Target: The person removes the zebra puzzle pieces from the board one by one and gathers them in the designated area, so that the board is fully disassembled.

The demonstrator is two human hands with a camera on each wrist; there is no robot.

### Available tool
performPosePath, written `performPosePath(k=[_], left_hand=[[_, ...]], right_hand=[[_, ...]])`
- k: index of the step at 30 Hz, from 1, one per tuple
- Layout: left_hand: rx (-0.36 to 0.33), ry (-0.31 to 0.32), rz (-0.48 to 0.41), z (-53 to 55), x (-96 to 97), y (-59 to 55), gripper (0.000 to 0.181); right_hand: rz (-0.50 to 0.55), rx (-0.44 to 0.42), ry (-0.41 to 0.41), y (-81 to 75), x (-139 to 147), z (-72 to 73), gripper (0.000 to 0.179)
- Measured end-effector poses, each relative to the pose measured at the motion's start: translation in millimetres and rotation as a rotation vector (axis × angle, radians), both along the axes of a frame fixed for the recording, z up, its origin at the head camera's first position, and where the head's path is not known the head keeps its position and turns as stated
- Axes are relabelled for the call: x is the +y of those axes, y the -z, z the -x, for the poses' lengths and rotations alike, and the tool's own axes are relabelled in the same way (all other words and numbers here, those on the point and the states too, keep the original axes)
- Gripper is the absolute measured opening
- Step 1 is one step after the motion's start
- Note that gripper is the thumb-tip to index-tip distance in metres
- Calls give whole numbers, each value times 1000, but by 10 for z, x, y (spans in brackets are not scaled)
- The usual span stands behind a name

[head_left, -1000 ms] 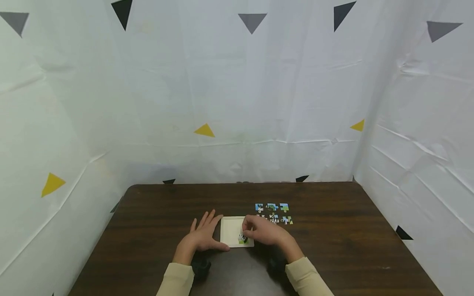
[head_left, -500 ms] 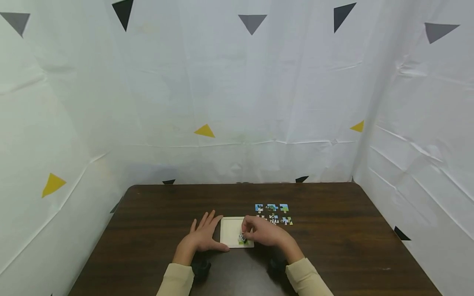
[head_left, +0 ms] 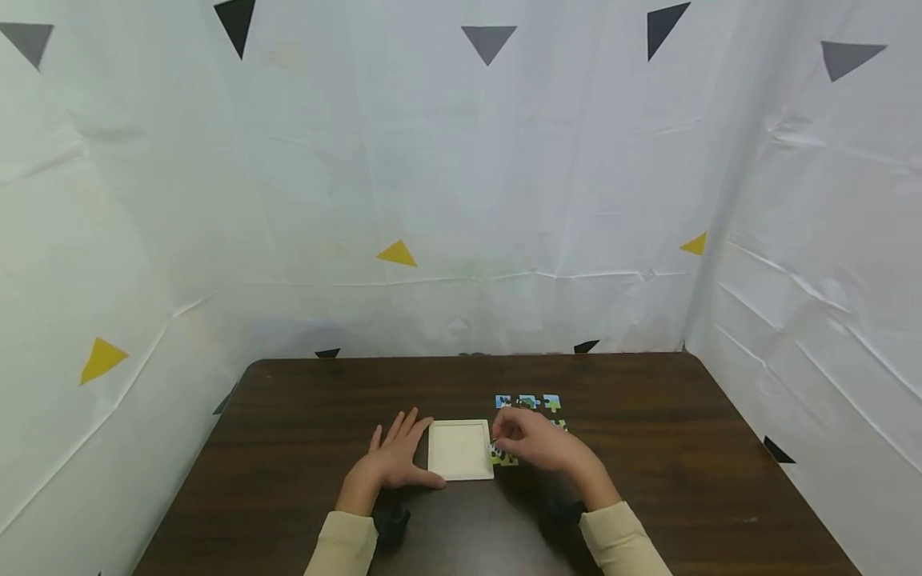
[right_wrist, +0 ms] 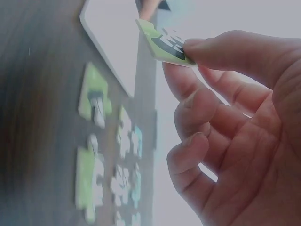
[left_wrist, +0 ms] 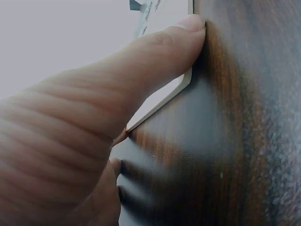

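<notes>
A shallow cream square tray (head_left: 459, 450) lies flat on the table with nothing inside its rim. My left hand (head_left: 394, 460) is spread along its left side, thumb at the near edge and fingers reaching toward the far left corner. In the left wrist view the thumb (left_wrist: 160, 52) lies over the tray's edge. Just right of the tray, my right hand (head_left: 536, 440) pinches a green, white and black jigsaw piece (right_wrist: 167, 44) between thumb and index finger, raised above the table. Beneath it, two greenish pieces lie on the table, one nearer the tray (right_wrist: 94, 96).
Several other jigsaw pieces (head_left: 528, 402) lie in rows on the dark wooden table (head_left: 324, 400), behind and right of the tray; my right hand partly hides them. A white curtain (head_left: 461, 184) with coloured triangles surrounds the table.
My right hand has moved right, from over the tray to beside it, carrying the jigsaw piece. More pieces behind are now covered by it. The left hand stays put.
</notes>
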State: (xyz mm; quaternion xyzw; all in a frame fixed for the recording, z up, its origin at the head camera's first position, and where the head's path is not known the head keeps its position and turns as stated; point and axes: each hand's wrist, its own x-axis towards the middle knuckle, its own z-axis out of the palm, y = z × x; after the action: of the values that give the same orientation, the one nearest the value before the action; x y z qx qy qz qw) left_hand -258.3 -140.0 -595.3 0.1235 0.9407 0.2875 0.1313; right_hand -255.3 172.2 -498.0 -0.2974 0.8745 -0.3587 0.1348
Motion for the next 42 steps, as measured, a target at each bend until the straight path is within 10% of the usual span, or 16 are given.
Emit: performPosePath(k=[15, 29, 42], left_hand=[[2, 4, 9, -7, 62, -66, 132], [10, -3, 15, -23, 73, -90, 130], [12, -3, 14, -19, 73, -95, 129]], right_hand=[[-21, -49, 166, 20, 866, 24, 9], [-164, -51, 311, 94, 1068, 29, 14], [-76, -142, 188, 169, 1130, 47, 24]])
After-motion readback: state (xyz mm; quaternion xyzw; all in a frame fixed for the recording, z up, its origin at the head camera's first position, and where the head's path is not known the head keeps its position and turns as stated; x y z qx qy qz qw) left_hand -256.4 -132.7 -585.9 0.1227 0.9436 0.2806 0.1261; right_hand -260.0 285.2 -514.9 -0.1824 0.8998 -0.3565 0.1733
